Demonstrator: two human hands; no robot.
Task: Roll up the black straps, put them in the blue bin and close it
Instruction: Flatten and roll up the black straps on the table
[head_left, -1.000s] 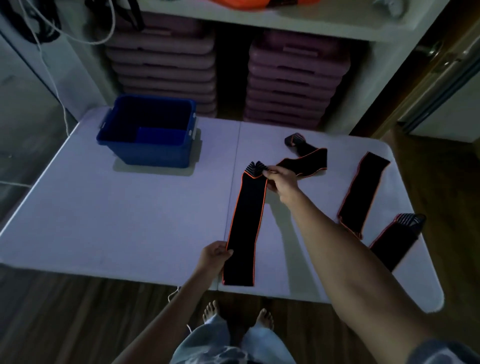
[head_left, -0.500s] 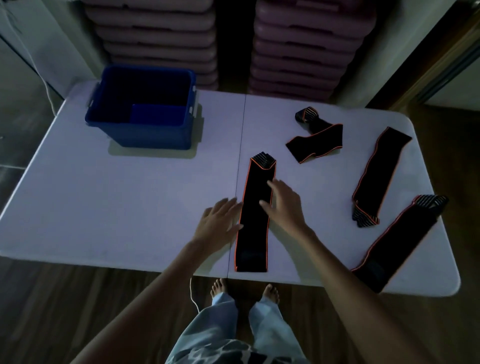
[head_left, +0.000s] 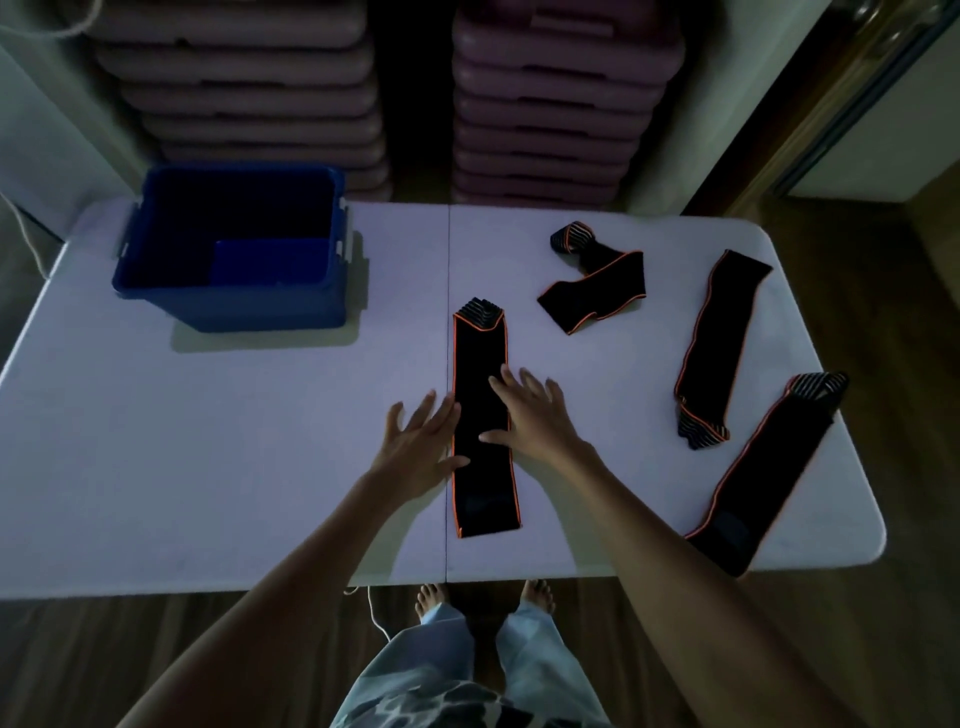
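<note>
From my remote station I see a white folding table (head_left: 208, 441) with four black straps, each edged in orange. The centre strap (head_left: 480, 364) lies flat and unrolled, running lengthwise away from the person just right of the table's middle seam. The left hand (head_left: 415, 441) is flat with fingers spread, resting at the strap's left edge, thumb touching the fabric. The right hand (head_left: 530, 415) is likewise flat and spread, palm at the strap's right edge, thumb and index finger lying across the fabric. Neither hand pinches anything. The folded strap (head_left: 597, 291) lies bent on itself farther back and to the right. The third strap (head_left: 711, 332) and the fourth strap (head_left: 763, 467) lie unrolled near the right edge, the fourth overhanging the near corner. The blue bin (head_left: 234, 306) stands open-topped at the far left of the table, well apart from all straps. Stacked platforms (head_left: 244, 104) stand behind the table.
</note>
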